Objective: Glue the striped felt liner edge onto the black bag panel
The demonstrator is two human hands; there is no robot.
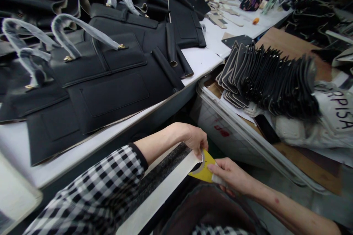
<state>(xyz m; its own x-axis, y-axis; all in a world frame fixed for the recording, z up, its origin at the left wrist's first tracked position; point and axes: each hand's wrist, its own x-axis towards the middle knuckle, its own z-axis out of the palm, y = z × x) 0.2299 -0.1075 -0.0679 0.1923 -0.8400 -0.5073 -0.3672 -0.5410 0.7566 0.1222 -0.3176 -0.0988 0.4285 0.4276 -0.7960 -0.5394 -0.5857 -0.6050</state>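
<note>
My left hand (193, 137) pinches the end of a long flat piece (162, 180), black textured on one side with a cream border, which lies across my lap. My right hand (230, 174) holds a small yellow template (205, 169) against that end, thumb on top. Both hands are closed and sit close together below the table edge. My left sleeve is black-and-white checked.
Black leather bag panels (110, 91) with wrapped handles (82, 29) cover the white table (201, 58). A row of upright black pieces (270, 77) stands in a clear bin (220, 117) to the right. Cardboard (286, 44) and scraps lie beyond.
</note>
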